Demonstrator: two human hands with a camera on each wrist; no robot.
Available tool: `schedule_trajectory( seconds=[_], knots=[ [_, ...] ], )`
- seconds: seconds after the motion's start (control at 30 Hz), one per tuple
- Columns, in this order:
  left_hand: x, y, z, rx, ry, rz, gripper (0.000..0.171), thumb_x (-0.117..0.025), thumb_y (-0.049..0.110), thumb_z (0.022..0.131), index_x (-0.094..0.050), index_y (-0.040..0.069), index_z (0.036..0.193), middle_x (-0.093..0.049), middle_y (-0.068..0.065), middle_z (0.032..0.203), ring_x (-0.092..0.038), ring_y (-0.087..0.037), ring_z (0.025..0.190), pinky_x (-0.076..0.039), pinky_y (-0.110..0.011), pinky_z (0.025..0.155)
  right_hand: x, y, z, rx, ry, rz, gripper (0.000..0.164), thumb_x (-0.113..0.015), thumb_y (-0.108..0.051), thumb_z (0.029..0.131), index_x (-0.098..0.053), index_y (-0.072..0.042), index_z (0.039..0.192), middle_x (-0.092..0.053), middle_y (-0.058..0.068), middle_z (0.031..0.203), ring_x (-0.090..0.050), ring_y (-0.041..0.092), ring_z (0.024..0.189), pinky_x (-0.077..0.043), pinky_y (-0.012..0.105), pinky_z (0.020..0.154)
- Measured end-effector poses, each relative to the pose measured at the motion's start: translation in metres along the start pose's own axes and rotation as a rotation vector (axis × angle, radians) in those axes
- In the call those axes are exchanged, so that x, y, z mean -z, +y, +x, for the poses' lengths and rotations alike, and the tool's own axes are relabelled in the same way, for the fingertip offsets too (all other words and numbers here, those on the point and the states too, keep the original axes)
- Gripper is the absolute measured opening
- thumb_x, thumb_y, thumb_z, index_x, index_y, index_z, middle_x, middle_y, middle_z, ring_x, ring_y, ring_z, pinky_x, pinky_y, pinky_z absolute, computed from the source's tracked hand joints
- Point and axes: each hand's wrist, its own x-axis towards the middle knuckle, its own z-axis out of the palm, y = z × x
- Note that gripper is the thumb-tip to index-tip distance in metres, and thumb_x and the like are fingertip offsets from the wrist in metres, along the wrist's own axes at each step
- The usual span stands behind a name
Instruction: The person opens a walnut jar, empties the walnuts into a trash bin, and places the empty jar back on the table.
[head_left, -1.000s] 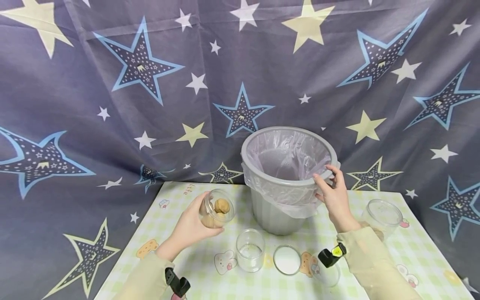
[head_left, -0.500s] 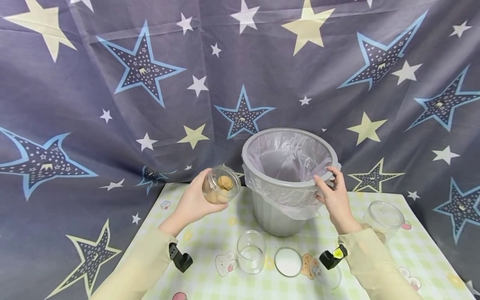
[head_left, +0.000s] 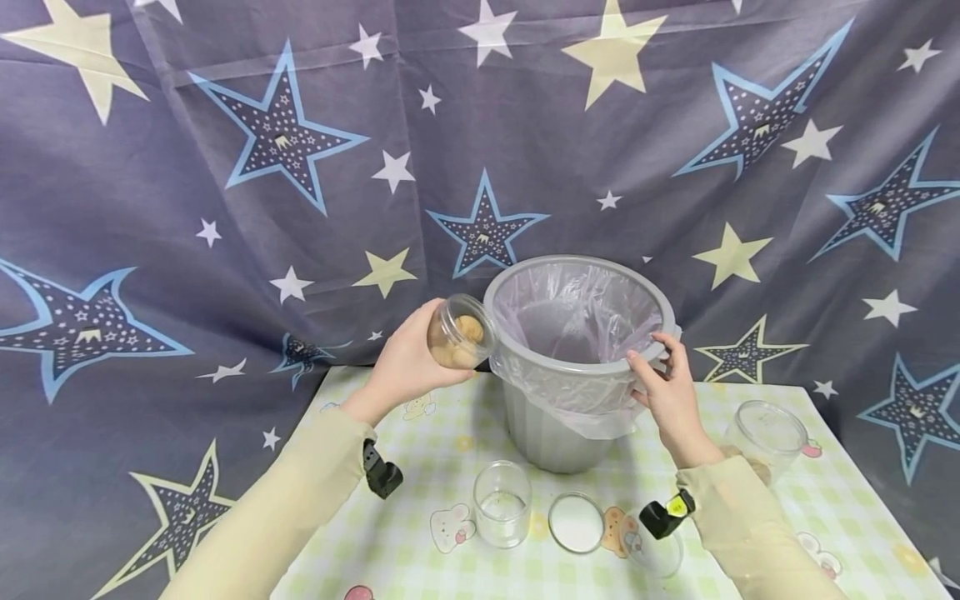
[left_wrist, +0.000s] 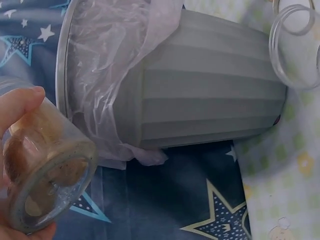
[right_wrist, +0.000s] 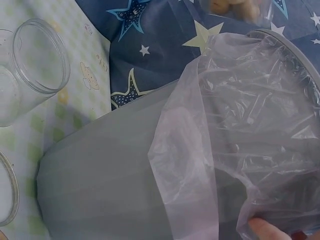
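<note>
My left hand [head_left: 414,357] grips a clear jar [head_left: 442,331] tilted toward the bin, its mouth close to the left rim. Several rounded tan-brown pieces [head_left: 469,328] lie inside it; the left wrist view shows them through the jar's base [left_wrist: 55,185]. A grey trash bin [head_left: 551,433] stands upright, lined with a thin translucent pinkish bag [head_left: 592,300] folded over its rim. My right hand [head_left: 670,398] holds the bin's right rim, thumb on the near side and fingers at the edge. In the right wrist view only a fingertip [right_wrist: 267,231] shows against the bag.
In front of the bin stand an uncovered clear jar [head_left: 502,504] and a round white-topped lid [head_left: 576,522]. A clear lid [head_left: 660,554] lies near my right wrist. Another clear jar [head_left: 768,433] with brown contents stands at the right. A starry cloth [head_left: 360,208] hangs behind the table.
My left hand has carried the jar up and to the right, close to the bin's rim, and tilted it further. The right hand keeps its hold on the bin.
</note>
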Motion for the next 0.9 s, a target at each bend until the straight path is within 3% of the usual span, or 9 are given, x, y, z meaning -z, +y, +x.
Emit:
schedule_trajectory(
  seconds=[0.17,0.53,0.6,0.8,0.9],
  knots=[
    [0.002,0.007,0.012,-0.002,-0.041,0.044,0.09,-0.088,0.035,0.056,-0.045,0.01,0.132,-0.058,-0.009,0.12,-0.056,-0.026,0.108,-0.048,-0.043,0.091,0.001,0.001,0.0,-0.001,-0.002,-0.004,0.056,-0.054,-0.028,0.096,-0.026,-0.016,0.143,-0.034,-0.006,0.105,-0.05,0.004,0.092,-0.051,0.03,0.08],
    [0.004,0.01,0.031,-0.035,-0.091,0.147,0.093,-0.085,0.038,0.057,-0.043,0.007,0.135,-0.058,-0.014,0.12,-0.056,-0.03,0.105,-0.049,-0.046,0.088,0.001,0.003,0.001,0.011,-0.008,-0.012,0.056,-0.053,-0.027,0.096,-0.025,-0.016,0.144,-0.035,-0.005,0.108,-0.05,0.002,0.093,-0.044,0.053,0.097],
    [0.005,0.011,0.034,-0.034,-0.104,0.17,0.092,-0.084,0.039,0.057,-0.044,0.008,0.134,-0.058,-0.012,0.117,-0.057,-0.029,0.103,-0.05,-0.046,0.085,0.002,0.003,0.001,0.014,-0.01,-0.021,0.056,-0.052,-0.028,0.096,-0.025,-0.016,0.144,-0.035,-0.004,0.108,-0.051,0.002,0.092,-0.046,0.051,0.095],
    [0.007,0.014,0.042,-0.024,-0.147,0.237,0.092,-0.082,0.041,0.058,-0.043,0.008,0.134,-0.058,-0.012,0.117,-0.057,-0.029,0.102,-0.051,-0.046,0.082,0.002,0.002,0.002,0.024,-0.012,-0.056,0.056,-0.053,-0.029,0.096,-0.026,-0.015,0.143,-0.035,-0.002,0.106,-0.052,-0.002,0.088,-0.052,0.028,0.078],
    [0.008,0.015,0.045,-0.031,-0.169,0.275,0.094,-0.082,0.042,0.059,-0.041,0.008,0.136,-0.057,-0.014,0.12,-0.057,-0.031,0.105,-0.052,-0.048,0.083,0.003,0.001,0.003,0.036,-0.014,-0.078,0.055,-0.053,-0.028,0.096,-0.027,-0.013,0.142,-0.036,-0.002,0.106,-0.052,-0.004,0.086,-0.053,0.028,0.078]
  ],
)
